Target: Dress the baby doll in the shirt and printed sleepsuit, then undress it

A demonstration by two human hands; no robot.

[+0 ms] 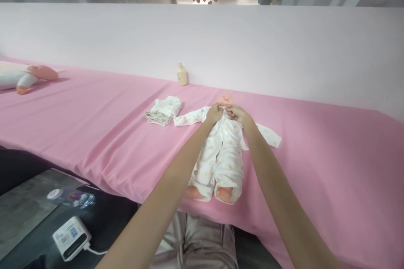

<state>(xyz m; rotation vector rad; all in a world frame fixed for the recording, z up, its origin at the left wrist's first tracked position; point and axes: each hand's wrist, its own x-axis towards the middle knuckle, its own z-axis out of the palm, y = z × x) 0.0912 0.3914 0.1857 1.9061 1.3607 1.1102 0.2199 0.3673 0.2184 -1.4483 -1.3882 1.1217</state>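
A baby doll (225,100) lies on its back on the pink sheet, dressed in a white printed baby outfit (225,134). At the collar, just below the doll's chin, my left hand (214,112) is closed on the cloth. My right hand (237,113) pinches the other side of the same neckline, close to the left. One sleeve stretches out to each side. The front hangs loose at the right edge, and the doll's feet (224,194) stick out of the trouser legs. My fingertips hide the exact spot being gripped.
Folded white cloth (164,110) lies left of the doll. A cream pump bottle (182,75) stands against the white wall. Another doll (42,73) is at the far left. Below the pink sheet (104,117), a water bottle (71,197) and a white device (72,237) with a cable rest on a black surface.
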